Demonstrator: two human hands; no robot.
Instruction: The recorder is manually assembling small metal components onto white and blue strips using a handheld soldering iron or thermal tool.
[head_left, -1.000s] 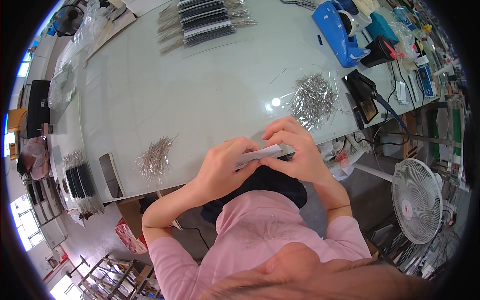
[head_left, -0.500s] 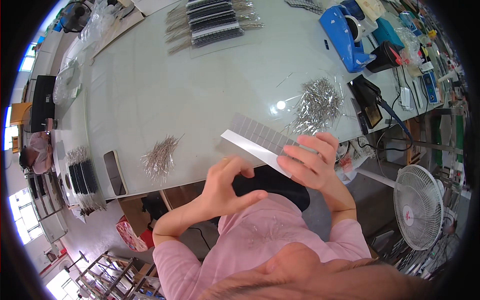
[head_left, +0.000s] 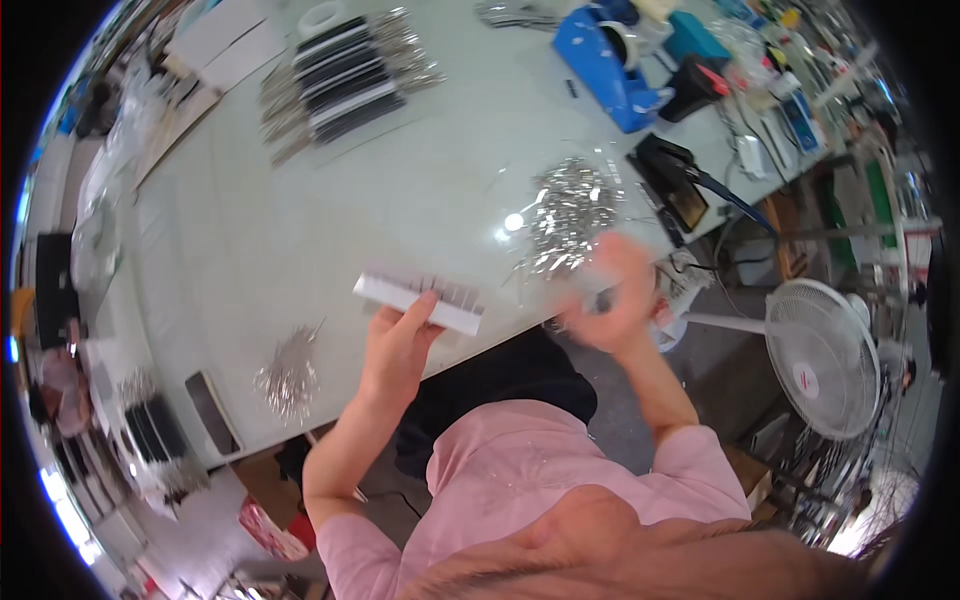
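Note:
My left hand (head_left: 398, 345) is closed on a strip of grey rectangular cells with a white band (head_left: 410, 302) along its near edge. Its thumb presses on the band, and the strip is held just over the table's front part. Off to the right, my right hand (head_left: 615, 295) is smeared by motion. It is near the front edge, just below a pile of shiny thin metal wires (head_left: 572, 215); whether its fingers hold anything cannot be made out.
A smaller wire pile (head_left: 290, 375) and a phone (head_left: 212, 412) lie at left. Stacked dark strips with wires (head_left: 345, 80) sit at the back. A blue tape dispenser (head_left: 610, 70), black cup (head_left: 693, 88) and dark stand with a corded tool (head_left: 672, 180) are at right. A fan (head_left: 822, 358) stands beyond.
The strip has passed from my right hand to my left, which has closed on it. My right hand has let go and come away from it. The view has shifted.

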